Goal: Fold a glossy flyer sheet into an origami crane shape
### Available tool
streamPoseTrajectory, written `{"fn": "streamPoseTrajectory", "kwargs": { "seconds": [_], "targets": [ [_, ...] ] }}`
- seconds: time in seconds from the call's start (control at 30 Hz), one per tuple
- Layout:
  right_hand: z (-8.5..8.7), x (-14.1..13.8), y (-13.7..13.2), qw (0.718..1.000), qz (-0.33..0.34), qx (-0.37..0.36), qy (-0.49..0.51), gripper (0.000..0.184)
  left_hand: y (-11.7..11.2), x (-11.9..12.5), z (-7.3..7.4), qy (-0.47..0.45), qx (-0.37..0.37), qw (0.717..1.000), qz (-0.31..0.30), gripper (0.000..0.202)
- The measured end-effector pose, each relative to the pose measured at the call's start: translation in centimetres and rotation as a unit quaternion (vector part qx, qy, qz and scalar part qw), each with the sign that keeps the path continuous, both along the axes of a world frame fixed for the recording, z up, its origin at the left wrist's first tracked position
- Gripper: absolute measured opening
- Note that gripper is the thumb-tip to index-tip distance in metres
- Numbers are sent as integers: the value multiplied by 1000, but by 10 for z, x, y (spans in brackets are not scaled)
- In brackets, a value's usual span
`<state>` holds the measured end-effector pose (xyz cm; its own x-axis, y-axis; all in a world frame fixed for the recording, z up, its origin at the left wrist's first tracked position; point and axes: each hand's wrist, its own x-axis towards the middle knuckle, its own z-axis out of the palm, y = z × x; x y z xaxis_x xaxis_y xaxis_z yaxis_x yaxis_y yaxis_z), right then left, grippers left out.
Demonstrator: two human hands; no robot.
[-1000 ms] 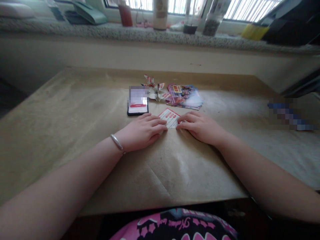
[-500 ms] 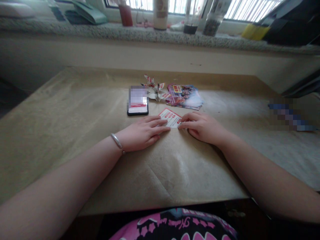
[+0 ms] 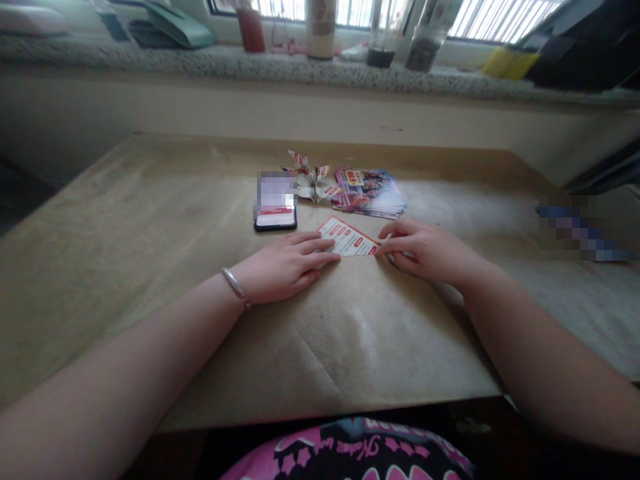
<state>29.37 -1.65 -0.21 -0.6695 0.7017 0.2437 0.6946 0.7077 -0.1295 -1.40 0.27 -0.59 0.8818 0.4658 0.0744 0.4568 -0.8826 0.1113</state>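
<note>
A folded sheet of paper, white with red print and a red edge, lies on the table before me in a roughly triangular shape. My left hand rests flat on its left corner, fingers stretched out and pressing it down. A silver bangle circles that wrist. At the paper's right corner, my right hand has its bent fingers closed on the tip; the thumb is mostly hidden. Just beyond the paper stand folded paper cranes, a phone and a fanned stack of printed flyers.
The table has a tan cover and ends at my lap. A blurred blue item lies at far right. Bottles and jars line the stone windowsill behind, with a yellow and black object at its right.
My right hand has slid to the right, away from my left hand. More of the paper's printed face shows between them. My left hand has stayed put.
</note>
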Motion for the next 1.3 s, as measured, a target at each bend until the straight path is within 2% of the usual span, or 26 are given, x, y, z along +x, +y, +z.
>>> {"fn": "streamPoseTrajectory", "kwargs": {
  "seconds": [0.23, 0.5, 1.13, 1.23, 1.3],
  "targets": [
    [0, 6, 1, 1000, -17, 12, -8, 29, 0, 1, 1, 10, 4, 1000, 4, 43],
    [2, 10, 2, 999, -38, -12, -22, 33, 0, 1, 2, 17, 0, 1000, 6, 43],
    [7, 17, 5, 999, -26, -12, -35, 35, 2, -1, -1, 7, -1, 1000, 1, 43],
    [3, 18, 6, 999, -42, -15, -28, 34, 2, -1, -2, 7, 0, 1000, 0, 43],
    [0, 17, 6, 997, -75, -9, -21, 31, 2, -1, -2, 7, 3, 1000, -2, 43]
  ]
}}
